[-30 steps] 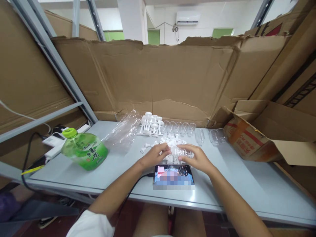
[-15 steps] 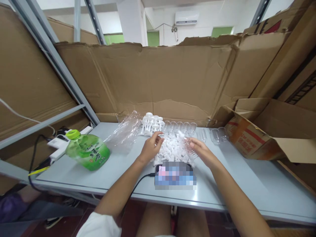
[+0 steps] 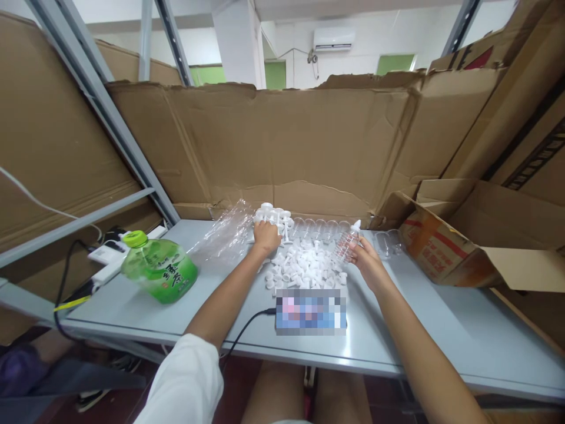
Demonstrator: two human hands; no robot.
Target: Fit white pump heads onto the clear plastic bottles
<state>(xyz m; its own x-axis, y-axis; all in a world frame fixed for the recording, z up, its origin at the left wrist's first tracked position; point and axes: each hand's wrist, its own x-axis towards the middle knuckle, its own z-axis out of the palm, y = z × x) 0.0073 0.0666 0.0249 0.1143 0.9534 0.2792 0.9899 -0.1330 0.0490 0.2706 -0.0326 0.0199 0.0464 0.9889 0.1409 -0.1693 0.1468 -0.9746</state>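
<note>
Clear ribbed plastic bottle [image 3: 346, 244] with a pointed white tip [image 3: 355, 225] leans slightly in the right hand [image 3: 365, 257], whose fingers close around it at the right rear side of a heap of small white plastic caps [image 3: 306, 267]. Behind the heap to the left, the left hand [image 3: 266, 237] is at a cluster of white stemmed plastic parts [image 3: 270, 211]; its fingertips are hidden, so whether it grips one cannot be told.

The heap lies on a smooth, pale grey worktop [image 3: 397, 335]. Just behind it runs a row of clear ribbed plastic containers [image 3: 318, 229]; just in front lies a phone [image 3: 311, 312] with a blurred screen. Left of it are a crumpled transparent plastic bag [image 3: 227, 232] and, farther out, a bulky green drink bottle [image 3: 161, 268]; well to its right, an open brown cardboard box [image 3: 441, 244]. Beyond the heap rises a ragged-topped brown cardboard panel [image 3: 282, 141], and past that a white wall [image 3: 379, 35] with a white air conditioner [image 3: 334, 39].
</note>
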